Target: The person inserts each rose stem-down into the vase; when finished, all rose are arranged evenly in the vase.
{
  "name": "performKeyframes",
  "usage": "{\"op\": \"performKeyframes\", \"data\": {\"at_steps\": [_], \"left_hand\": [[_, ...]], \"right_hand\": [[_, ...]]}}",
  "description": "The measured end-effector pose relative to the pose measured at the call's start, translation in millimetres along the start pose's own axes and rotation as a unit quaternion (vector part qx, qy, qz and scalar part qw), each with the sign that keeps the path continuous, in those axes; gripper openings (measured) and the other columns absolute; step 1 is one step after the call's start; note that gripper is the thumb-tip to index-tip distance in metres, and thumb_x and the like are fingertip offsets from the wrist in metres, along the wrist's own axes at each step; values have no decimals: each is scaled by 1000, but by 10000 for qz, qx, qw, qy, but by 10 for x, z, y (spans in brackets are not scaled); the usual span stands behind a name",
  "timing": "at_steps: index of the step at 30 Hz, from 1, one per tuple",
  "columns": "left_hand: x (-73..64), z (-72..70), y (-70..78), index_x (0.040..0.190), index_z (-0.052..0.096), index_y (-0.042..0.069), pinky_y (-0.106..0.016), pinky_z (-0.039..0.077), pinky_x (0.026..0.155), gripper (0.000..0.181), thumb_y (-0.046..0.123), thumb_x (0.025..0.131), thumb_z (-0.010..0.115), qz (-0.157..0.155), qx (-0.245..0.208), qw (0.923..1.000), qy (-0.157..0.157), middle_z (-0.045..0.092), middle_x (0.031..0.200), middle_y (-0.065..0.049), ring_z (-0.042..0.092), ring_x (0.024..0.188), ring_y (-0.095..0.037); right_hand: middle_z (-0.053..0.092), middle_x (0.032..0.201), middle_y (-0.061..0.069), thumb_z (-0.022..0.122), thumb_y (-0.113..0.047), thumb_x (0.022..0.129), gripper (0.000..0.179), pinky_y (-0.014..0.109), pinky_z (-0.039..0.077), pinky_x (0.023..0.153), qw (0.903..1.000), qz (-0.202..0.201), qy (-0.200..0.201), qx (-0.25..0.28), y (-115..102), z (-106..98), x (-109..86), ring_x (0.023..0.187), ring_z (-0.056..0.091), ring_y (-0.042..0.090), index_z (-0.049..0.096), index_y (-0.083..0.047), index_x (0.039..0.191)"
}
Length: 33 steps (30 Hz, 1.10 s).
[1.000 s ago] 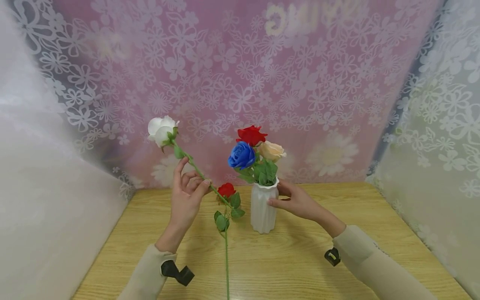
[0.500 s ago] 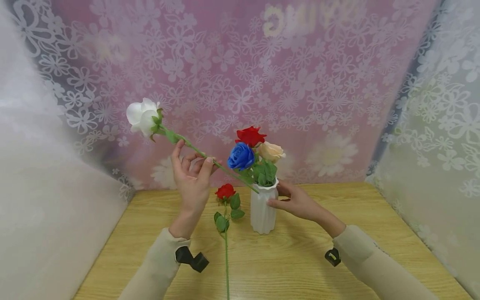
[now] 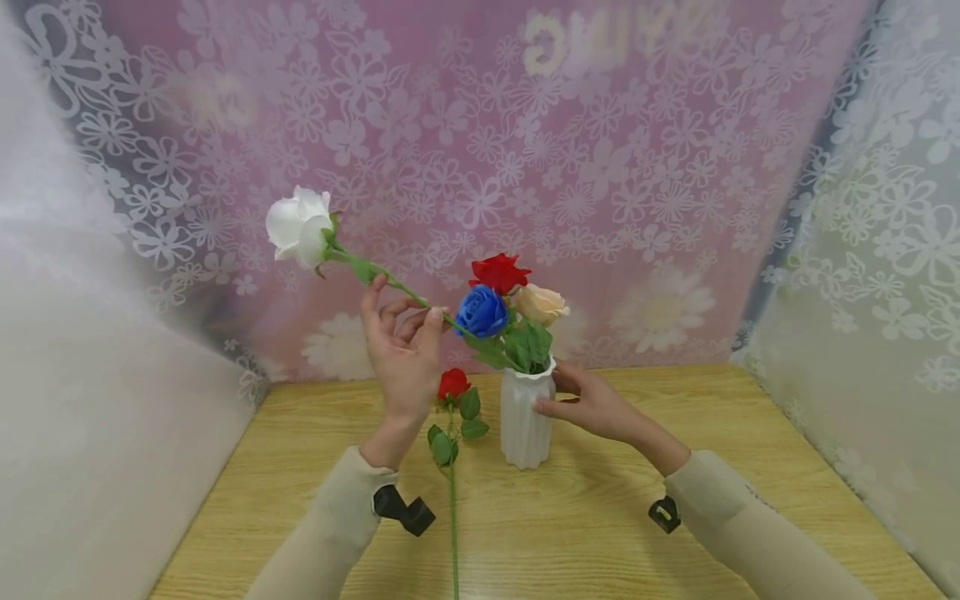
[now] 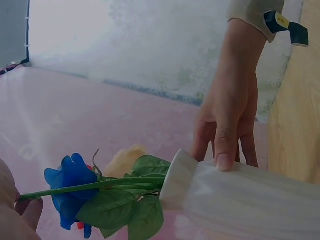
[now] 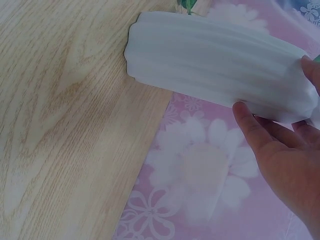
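Note:
My left hand (image 3: 405, 358) pinches the green stem of a white rose (image 3: 300, 227), whose bloom points up and to the left. The stem slants down past a blue rose (image 3: 481, 312), and in the left wrist view its lower end reaches the mouth of a white vase (image 4: 240, 195). A red rose (image 3: 500, 272) and a peach rose (image 3: 542, 304) stand in the vase with the blue one. My right hand (image 3: 596, 402) grips the vase near its top from the right, thumb in front. The vase stands upright on the table.
Another red rose (image 3: 453, 384) lies on the wooden table (image 3: 315, 467) left of the vase, its long stem running toward the front edge. A pink flower-patterned sheet (image 3: 420, 150) hangs behind the table, with pale sheets at both sides.
My left hand has moved up and to the right with the white rose, bringing its stem from over the lying red rose to the vase's mouth. The right hand and vase stay put.

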State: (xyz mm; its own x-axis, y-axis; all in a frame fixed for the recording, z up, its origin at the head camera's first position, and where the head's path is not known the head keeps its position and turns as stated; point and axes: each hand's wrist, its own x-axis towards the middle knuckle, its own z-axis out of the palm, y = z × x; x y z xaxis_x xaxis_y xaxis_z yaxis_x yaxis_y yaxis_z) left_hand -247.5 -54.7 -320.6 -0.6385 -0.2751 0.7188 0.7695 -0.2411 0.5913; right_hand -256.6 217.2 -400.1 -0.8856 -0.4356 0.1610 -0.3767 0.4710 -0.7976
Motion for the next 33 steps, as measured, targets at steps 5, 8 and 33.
{"op": "performKeyframes", "data": {"at_steps": [5, 8, 33], "left_hand": [[-78, 53, -52, 157, 33, 6, -27, 65, 83, 71, -9, 96, 67, -55, 526, 9982, -277, 58, 110, -10, 74, 94, -16], [-96, 72, -79, 157, 34, 5, -25, 64, 83, 71, -7, 97, 69, -59, 718, 9961, -513, 59, 111, -18, 74, 94, -21], [-277, 57, -321, 138, 59, 4, -26, 48, 60, 49, 1, 92, 75, 328, 2009, 9777, -520, 68, 96, -18, 61, 78, -28]], "right_hand": [[55, 156, 15, 76, -33, 99, 85, 57, 55, 108, 10000, -81, -10, -20, -3, -3, -3, 139, 58, 40, 28, -21, 168], [56, 156, 13, 76, -33, 99, 85, 56, 55, 108, 10000, -59, -16, -7, -15, 2, -7, 139, 59, 39, 28, -23, 168], [56, 155, 16, 75, -31, 100, 83, 54, 57, 106, 9999, -108, 23, -27, 0, 6, -4, 139, 59, 40, 28, -21, 168]]}}
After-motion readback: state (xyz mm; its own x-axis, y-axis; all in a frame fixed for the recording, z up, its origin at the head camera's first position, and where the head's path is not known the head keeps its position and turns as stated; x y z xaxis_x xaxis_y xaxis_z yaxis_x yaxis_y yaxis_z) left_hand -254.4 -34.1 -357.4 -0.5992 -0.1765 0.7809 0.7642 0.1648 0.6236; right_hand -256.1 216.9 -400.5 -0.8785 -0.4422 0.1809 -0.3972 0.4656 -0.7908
